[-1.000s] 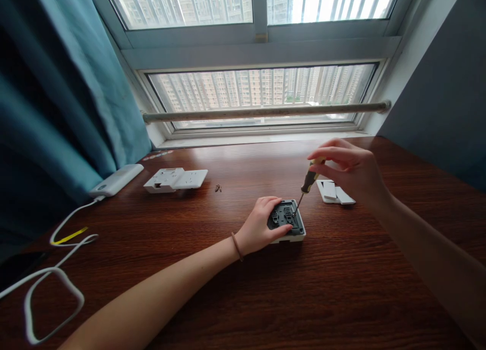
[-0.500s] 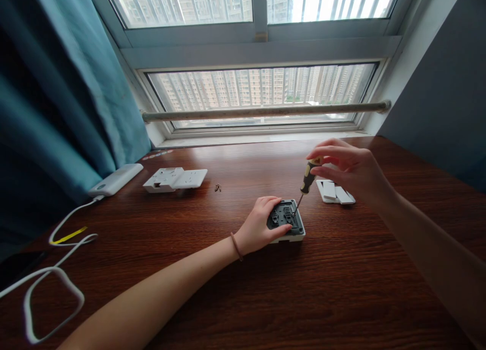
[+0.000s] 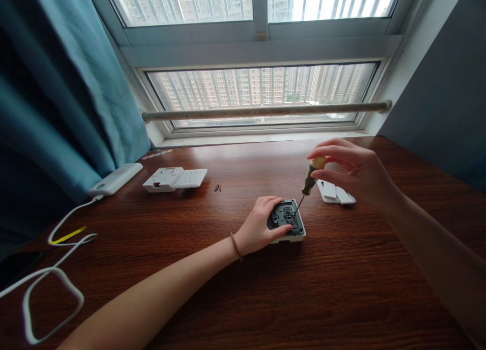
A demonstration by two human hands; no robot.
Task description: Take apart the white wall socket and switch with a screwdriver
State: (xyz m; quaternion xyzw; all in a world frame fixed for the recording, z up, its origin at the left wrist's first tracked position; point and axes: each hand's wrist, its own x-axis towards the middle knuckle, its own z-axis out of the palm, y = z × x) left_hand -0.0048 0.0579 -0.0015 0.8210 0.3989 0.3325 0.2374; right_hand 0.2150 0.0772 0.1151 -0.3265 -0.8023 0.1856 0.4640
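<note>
A dark red-brown wood-grain tabletop bears all the loose things; its far edge runs along the pale windowsill, and a blue fabric curtain hangs at its far left corner. The right hand pinches its fingertips round a screwdriver handle, while the left hand grasps a box, fingers bent over the left part and thumb along the near side. A white two-part plastic unit lies to the left, just beside a white slab-shaped device with a plugged-in cable.

The white square plastic box lies flat, well in from the far edge, with plain wood stretching on its near side; set inside its rim is a dark grey slotted insert. The black-and-yellow screwdriver tilts, its thin shaft meeting the insert's right part; the exact seat of the tip is too small to tell. Beyond it, a small white shallow frame bears white rectangular pieces. Smallest, brownish metal screws lie between unit and box.
</note>
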